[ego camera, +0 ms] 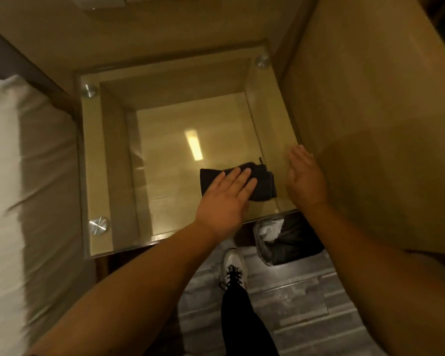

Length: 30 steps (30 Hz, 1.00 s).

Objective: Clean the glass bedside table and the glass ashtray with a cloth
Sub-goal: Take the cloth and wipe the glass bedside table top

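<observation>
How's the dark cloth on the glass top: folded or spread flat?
Folded. The dark cloth shows layered edges at its right end and forms a compact block under the flat left hand on the glass bedside table.

Head-worn view, steeply downward, apparently close above the glass bedside table (108, 160).

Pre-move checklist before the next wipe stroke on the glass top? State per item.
1. Left hand flat on the folded black cloth: ok.
2. Cloth lying on the clear glass bedside tabletop: ok.
3. Right hand open at the tabletop's right edge, off the cloth: ok.
4. Glass ashtray in view: not ok, none seen.
5. Lined waste bin on the floor beside the table, off the glass: ok.
</observation>
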### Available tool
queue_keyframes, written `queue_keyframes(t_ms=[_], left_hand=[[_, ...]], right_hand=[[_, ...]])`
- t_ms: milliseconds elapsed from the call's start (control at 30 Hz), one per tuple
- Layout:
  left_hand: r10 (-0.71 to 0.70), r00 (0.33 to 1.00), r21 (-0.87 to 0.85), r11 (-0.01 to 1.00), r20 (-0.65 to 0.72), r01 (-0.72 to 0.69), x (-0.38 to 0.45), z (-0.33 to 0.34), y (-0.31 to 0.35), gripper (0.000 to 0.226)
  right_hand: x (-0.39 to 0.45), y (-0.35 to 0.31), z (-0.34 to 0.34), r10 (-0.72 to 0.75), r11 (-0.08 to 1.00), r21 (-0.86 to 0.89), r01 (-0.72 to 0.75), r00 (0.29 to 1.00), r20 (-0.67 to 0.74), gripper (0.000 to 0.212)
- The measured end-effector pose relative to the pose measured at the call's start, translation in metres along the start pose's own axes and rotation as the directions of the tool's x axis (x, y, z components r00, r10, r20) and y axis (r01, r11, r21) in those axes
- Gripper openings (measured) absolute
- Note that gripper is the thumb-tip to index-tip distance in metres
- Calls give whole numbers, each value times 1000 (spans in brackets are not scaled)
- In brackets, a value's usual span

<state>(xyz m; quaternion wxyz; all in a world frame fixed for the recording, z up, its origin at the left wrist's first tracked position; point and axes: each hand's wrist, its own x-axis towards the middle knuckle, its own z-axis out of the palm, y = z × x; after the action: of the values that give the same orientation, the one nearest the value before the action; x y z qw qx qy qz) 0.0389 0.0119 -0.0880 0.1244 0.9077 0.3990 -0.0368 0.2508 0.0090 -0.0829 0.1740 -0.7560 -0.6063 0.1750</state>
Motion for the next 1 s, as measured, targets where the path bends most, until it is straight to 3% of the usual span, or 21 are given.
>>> queue_keyframes(t_ms=[133,267,500,700,867,1000], left_hand=[[2,1000,2,1000,13,-2,-30,7,14,55],[-12,1000,3,1000,21,12,-43,9,18,55],[3,998,-44,999,67,0,-61,4,17,67],[-38,997,32,999,60,37,-87,-1,-14,68],[-41,994,43,998,101,37,-93,0,-12,66],[0,980,46,999,197,-10,-112,-12,-12,63]], right_hand=[[-13,-10,-4,-13,1000,15,13,1000,-7,55],[-51,-20,2,-249,961,-99,259,963,102,60],[-99,-24,13,-466,800,-246,547,826,318,71],[-92,-38,18,-480,741,-364,564,824,300,72],[-98,-57,17,-456,772,-363,522,852,256,71],[-114,-65,10,-364,806,-301,510,828,426,52]])
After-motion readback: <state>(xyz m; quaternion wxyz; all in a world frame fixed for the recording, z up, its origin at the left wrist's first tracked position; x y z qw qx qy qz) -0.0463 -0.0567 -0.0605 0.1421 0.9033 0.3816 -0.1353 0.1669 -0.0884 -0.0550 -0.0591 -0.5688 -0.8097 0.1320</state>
